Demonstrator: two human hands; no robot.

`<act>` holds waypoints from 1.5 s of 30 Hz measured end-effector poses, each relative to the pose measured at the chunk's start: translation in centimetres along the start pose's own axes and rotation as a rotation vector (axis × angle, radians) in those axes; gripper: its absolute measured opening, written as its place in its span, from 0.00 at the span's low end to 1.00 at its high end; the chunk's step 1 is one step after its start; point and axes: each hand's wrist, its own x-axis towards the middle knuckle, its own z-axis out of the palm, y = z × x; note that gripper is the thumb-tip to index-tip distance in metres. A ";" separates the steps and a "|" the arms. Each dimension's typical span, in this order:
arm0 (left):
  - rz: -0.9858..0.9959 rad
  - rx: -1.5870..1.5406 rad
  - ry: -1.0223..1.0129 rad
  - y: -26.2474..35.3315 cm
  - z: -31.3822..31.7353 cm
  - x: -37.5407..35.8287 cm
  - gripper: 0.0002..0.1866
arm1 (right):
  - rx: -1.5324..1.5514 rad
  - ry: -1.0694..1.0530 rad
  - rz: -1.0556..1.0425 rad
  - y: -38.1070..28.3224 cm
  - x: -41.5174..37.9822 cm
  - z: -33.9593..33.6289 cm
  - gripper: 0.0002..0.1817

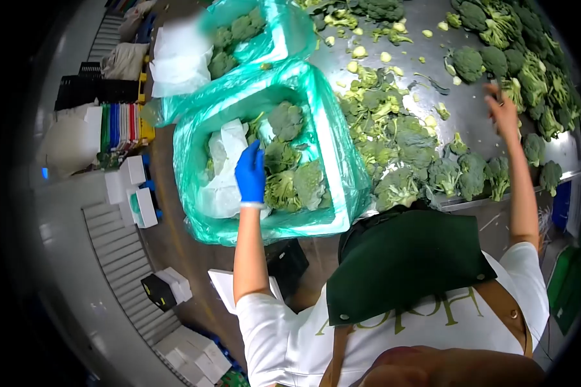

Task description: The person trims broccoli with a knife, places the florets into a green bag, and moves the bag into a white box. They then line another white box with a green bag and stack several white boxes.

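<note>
My left hand, in a blue glove, reaches into a crate lined with green plastic film. Its fingers are loosely stretched beside several broccoli heads, and I see nothing held in them. White paper sheets lie in the crate to the left of the glove. Over the metal table, my bare right hand is closed round what looks like a small knife with a dark handle, partly hidden by the fingers. The broccoli pile is just beyond and beside that hand.
A second lined crate with broccoli and paper stands behind the first. Broccoli pieces and cut stems cover the left of the metal table. Several heads line its near edge. White boxes stand at left.
</note>
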 end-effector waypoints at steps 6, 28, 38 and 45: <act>0.257 0.343 -0.160 0.1 8.1 6.0 0.52 | 0.130 -0.257 -0.023 -6.8 -9.5 9.1 0.16; -0.663 -1.343 -0.055 8.9 -2.6 -4.0 0.31 | -0.278 -0.124 -0.832 -16.4 -14.6 12.1 0.20; -0.783 -1.270 -0.194 18.2 1.3 -10.0 0.38 | -0.459 -0.122 -1.008 -23.0 -15.9 15.1 0.26; -0.147 -0.868 0.072 18.1 1.5 -10.7 0.37 | -0.617 -0.512 -0.501 -12.4 -14.2 14.2 0.24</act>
